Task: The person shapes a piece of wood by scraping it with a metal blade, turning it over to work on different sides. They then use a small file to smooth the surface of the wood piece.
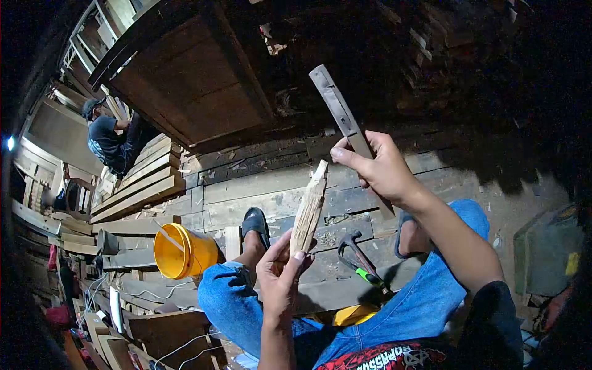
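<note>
My left hand (280,266) is closed around the lower end of a rough, split piece of wood (308,213), pale, with a narrowed tip pointing up. Held slantwise in my right hand (385,168) is a long, flat grey-brown strip (338,106) with dark marks along its face. Its material is hard to make out; it looks like wood. The wood's tip is close to my right fingers, apart from the strip. Below my right hand, a claw hammer (362,262) with a green and black handle lies on the boards between my legs.
A yellow bucket (179,253) stands left of my knee, near a small dark bucket (108,242). Stacked planks (139,194) lie farther left, where another person (111,139) sits. A large dark wooden panel (185,80) leans ahead. Wood shavings litter the plank floor (265,200).
</note>
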`<move>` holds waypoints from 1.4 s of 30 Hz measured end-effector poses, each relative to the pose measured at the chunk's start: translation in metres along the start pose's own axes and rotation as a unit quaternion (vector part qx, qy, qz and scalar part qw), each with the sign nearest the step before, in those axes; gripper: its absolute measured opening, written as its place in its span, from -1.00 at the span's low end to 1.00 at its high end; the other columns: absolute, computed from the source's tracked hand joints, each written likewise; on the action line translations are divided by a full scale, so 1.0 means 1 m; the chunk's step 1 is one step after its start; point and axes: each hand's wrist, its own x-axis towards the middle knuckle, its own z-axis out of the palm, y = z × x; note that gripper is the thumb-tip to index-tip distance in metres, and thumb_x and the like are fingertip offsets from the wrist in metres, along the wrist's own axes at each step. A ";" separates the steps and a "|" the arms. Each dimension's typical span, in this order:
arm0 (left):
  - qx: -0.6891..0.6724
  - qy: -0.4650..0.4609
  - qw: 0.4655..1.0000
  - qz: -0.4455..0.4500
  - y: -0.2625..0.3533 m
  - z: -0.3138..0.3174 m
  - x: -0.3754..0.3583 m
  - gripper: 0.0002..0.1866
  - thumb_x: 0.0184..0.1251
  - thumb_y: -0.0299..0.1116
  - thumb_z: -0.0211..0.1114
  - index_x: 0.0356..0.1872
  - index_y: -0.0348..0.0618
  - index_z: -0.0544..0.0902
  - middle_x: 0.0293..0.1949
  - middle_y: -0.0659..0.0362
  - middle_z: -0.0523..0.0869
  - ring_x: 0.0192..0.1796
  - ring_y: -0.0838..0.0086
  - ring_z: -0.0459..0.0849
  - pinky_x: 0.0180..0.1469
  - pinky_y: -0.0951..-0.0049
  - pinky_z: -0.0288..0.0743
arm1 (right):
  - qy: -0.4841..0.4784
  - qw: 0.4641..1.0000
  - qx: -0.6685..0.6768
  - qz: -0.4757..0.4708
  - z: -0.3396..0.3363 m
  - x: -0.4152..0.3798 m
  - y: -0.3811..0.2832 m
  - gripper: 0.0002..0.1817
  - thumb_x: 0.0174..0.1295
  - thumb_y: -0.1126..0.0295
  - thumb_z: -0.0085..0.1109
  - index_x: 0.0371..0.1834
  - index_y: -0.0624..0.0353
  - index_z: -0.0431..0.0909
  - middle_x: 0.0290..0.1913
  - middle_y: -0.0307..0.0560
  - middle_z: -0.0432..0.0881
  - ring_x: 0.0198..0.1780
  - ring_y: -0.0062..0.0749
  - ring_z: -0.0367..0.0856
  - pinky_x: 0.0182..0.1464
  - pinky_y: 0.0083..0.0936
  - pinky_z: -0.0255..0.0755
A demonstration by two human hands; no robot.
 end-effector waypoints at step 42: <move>-0.011 0.060 0.997 0.036 -0.002 0.002 -0.003 -0.67 0.59 -0.34 0.30 0.17 -0.41 0.67 -0.20 -0.01 0.77 -0.26 0.34 0.78 -0.22 0.44 0.70 | 0.077 0.996 0.048 -0.008 -0.005 0.008 0.009 -0.63 0.34 0.03 0.42 -0.19 0.13 0.64 -0.43 -0.30 0.62 -0.57 -0.70 0.45 -0.55 -0.62 0.33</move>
